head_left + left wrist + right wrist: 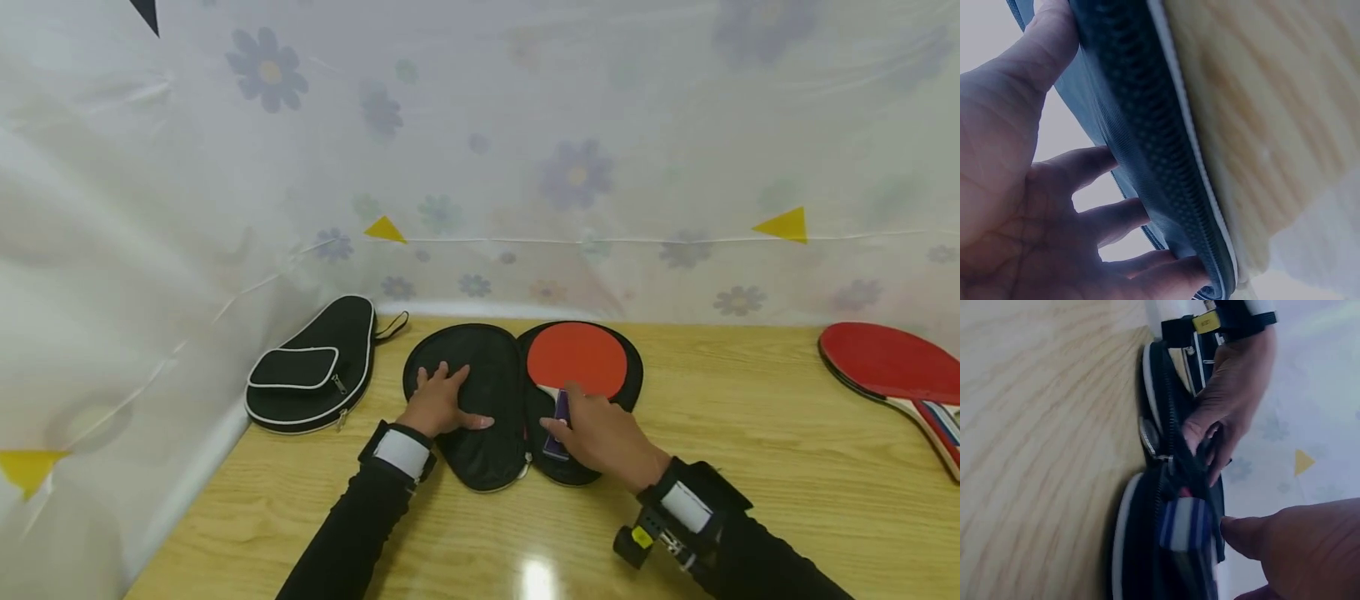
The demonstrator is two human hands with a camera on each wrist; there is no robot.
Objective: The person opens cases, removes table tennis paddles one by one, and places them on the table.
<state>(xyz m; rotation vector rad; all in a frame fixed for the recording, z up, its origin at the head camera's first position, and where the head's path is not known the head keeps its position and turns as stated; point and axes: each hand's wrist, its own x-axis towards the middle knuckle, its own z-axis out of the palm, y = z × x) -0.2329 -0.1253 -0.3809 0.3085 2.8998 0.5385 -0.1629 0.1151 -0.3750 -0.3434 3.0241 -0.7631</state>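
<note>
A black zippered paddle case (480,450) lies unfolded on the table, its two halves side by side. My left hand (438,404) rests on the left half with its fingers spread. In the left wrist view, the fingertips (1129,212) touch the dark fabric beside the zipper. On the right half lies a table tennis paddle (577,354), orange-red face up, its dark blue handle toward me. My right hand (603,437) is over that handle, the thumb across it and the forefinger near the blade's base. In the right wrist view, the thumb (1244,537) is straight beside the striped handle end (1186,528).
Another black case (311,367) with white piping, a small pocket and a wrist loop lies at the left, against the curtain. A red paddle (892,362) with a striped handle lies at the far right. A flowered white curtain (480,183) hangs behind the wooden table (735,400).
</note>
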